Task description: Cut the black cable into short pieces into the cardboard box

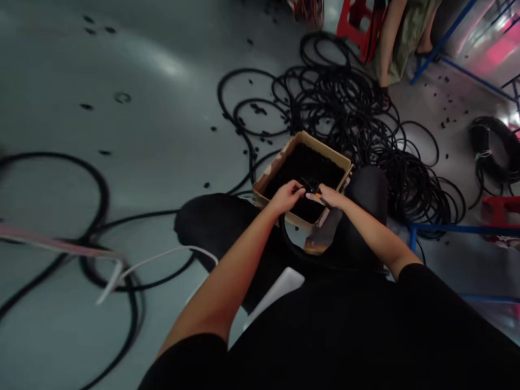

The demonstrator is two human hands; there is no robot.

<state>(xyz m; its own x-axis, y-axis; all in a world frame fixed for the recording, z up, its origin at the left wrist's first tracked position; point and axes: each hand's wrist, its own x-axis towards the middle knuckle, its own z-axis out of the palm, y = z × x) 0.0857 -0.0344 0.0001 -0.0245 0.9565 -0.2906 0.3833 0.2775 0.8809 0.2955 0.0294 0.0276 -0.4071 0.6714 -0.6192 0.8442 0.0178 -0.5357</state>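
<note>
Between my knees stands a cardboard box (276, 167) with a dark mass of small black pieces inside. Both hands meet over its near part. My left hand (287, 196) is closed in a pinch on a black cable (293, 246), which hangs from it and curves across my lap. Close to its fingertips, my right hand (331, 196) is wrapped round a small tool with an orange and black handle (318, 196). The tool's kind and working end are too small and dark to make out. Thin dark strands show between the hands.
Beyond the box lies a large tangle of black cable (337, 103). More cable loops (105, 195) lie at left, with a coil (493, 149) at right. Small black bits dot the floor. A red stool (357, 24), another person's legs (394, 43) and blue metal frames (455, 228) stand around.
</note>
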